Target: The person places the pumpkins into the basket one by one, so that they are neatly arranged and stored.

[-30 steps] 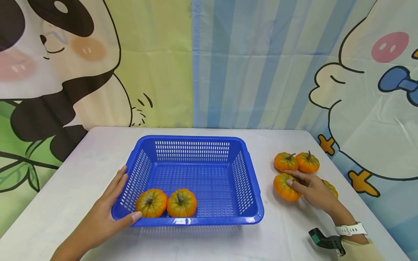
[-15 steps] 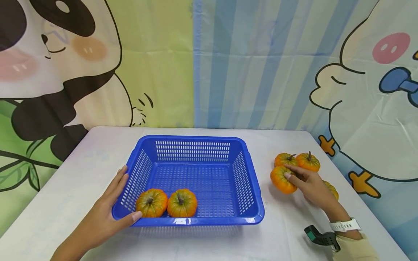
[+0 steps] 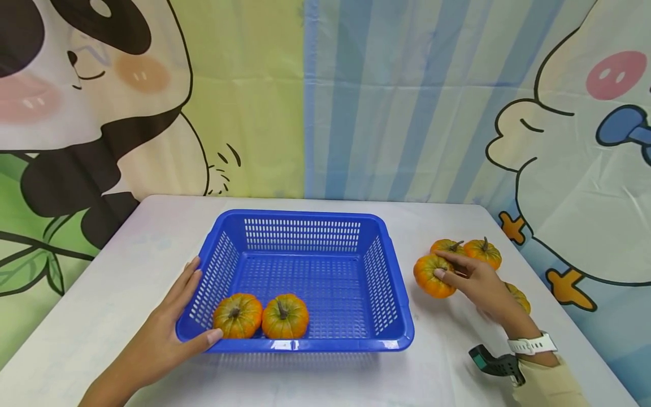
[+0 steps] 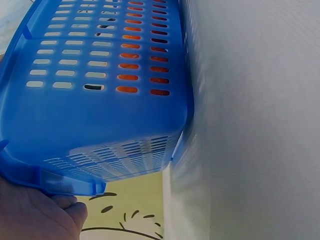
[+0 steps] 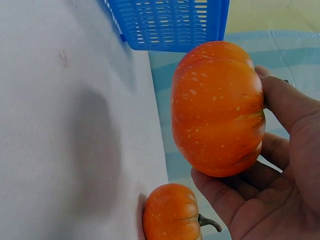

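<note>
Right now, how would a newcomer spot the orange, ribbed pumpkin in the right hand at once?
Find the blue rectangular plastic basket on the white table, then look to its right. Beside three orange, round, ribbed pumpkins resting there is the person's right hand. The orange, round pumpkin in its grip is the group's leftmost, and it alone is held clear of the table.
</note>
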The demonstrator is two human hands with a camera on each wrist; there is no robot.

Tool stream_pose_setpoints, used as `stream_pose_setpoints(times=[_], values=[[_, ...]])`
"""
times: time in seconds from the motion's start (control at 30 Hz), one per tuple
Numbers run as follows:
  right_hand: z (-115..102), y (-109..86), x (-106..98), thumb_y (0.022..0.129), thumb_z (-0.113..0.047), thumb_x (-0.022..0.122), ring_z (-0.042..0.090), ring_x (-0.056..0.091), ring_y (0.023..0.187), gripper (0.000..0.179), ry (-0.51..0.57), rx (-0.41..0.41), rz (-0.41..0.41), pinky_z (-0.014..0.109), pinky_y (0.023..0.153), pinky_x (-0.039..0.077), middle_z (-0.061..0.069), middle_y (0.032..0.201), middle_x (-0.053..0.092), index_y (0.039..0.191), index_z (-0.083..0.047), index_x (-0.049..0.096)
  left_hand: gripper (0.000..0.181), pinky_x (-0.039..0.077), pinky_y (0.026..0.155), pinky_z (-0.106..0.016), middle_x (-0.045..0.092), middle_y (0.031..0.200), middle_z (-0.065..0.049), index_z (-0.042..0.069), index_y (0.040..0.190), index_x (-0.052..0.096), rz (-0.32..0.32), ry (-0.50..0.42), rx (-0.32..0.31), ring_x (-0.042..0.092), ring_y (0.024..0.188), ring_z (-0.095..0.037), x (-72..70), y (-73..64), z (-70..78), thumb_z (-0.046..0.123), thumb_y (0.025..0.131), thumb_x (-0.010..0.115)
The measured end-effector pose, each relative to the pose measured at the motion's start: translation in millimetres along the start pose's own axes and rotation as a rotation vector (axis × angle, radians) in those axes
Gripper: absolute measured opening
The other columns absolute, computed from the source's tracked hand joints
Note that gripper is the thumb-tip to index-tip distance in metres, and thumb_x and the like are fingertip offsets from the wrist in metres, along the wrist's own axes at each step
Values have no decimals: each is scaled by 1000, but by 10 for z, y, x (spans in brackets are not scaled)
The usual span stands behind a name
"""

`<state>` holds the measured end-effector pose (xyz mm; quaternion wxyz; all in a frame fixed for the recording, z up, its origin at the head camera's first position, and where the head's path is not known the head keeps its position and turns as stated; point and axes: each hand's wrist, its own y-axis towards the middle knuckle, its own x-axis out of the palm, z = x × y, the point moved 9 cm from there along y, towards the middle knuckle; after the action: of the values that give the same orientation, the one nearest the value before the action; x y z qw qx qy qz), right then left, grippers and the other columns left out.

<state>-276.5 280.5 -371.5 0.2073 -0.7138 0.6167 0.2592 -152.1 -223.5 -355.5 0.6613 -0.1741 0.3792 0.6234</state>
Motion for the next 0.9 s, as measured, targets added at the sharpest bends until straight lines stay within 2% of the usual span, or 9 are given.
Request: stream_pose_setpoints(times=[0.23,0.53,0.73,0.9], values=[[-112,23,-4,87,-45,70,35,54,114,70,20,12,-1,24,82,55,21,134,52,142,-6,51,101,21,99,-76,0,163,1,11,157,13,0,-6,0,7,146,-38,0,0,3,33,82,76],[-299,90,-13,88,-49,66,35,55,116,68,-23,-35,-8,26,84,54,18,137,51,144,-13,50,100,18,100,-75,0,163,1,10,157,13,6,-11,8,7,146,-37,-3,-7,11,32,81,76],[-447,117,25,92,-41,65,34,58,114,61,5,-112,-7,21,82,53,17,135,54,143,-9,51,100,18,101,-75,0,163,2,10,156,14,11,-14,13,7,146,-37,-5,-10,20,31,81,76],[-628,88,51,94,-32,65,34,60,111,55,44,-184,-19,22,80,55,17,134,56,142,-8,51,100,19,101,-75,1,163,1,10,156,14,9,-11,7,7,146,-38,0,-13,14,32,81,76]])
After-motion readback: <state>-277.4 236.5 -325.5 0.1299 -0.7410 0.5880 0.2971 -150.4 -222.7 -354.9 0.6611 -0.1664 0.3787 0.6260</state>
